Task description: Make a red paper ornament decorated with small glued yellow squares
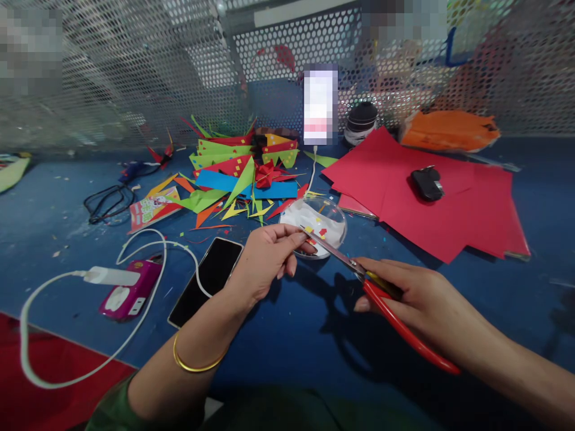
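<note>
My right hand (413, 293) is closed on a pair of scissors (335, 251) with red and yellow handles. Its blades point left and reach the fingertips of my left hand (274, 257). That hand, a gold bangle on its wrist, has thumb and forefinger pinched together at the scissor tips; what lies between them is too small to make out. Just behind the fingers sits a clear round dish (340, 222) with white material in it. Red and yellow paper bits (322, 231) lie in the dish, partly hidden by my left hand and the blades.
Cut coloured paper (215, 200) is heaped behind to the left. Red paper sheets (404, 209) lie right, under a black object (426, 184). A dark phone (206, 281) and a cabled purple power bank (132, 290) lie left. A lit phone (320, 105) leans on perforated metal.
</note>
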Action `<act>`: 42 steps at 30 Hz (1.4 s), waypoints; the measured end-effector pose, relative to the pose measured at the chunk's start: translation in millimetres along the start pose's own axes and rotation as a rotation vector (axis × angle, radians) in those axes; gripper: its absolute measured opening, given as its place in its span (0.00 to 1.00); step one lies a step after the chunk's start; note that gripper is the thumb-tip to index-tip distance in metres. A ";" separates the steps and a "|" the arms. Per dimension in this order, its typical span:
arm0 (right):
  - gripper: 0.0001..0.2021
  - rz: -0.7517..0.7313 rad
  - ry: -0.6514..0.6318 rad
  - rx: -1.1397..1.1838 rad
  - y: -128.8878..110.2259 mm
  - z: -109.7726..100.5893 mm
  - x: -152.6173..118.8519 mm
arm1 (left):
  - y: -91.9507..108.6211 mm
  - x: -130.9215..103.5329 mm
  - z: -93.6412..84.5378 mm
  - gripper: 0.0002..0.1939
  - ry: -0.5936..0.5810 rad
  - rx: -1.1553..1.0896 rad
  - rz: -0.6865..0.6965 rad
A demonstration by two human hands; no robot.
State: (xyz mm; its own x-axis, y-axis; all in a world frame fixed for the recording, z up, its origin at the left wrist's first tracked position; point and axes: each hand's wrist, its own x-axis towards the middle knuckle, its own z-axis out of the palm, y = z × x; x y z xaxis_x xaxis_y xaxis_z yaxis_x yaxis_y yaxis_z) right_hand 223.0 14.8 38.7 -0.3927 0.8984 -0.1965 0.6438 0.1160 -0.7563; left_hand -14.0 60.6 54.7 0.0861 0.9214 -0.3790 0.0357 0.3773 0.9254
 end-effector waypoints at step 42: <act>0.29 0.014 0.081 -0.032 -1.5 -3.3 -1.0 | -1.4 -0.8 -6.1 0.06 -0.005 -0.020 0.050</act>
State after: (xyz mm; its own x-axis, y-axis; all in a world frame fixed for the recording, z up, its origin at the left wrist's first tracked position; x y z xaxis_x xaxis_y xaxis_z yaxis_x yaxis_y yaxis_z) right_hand 224.6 15.2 42.1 -0.3301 0.9312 -0.1546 0.6697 0.1156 -0.7336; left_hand -20.2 59.9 53.7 0.0919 0.9386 -0.3325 0.0110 0.3329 0.9429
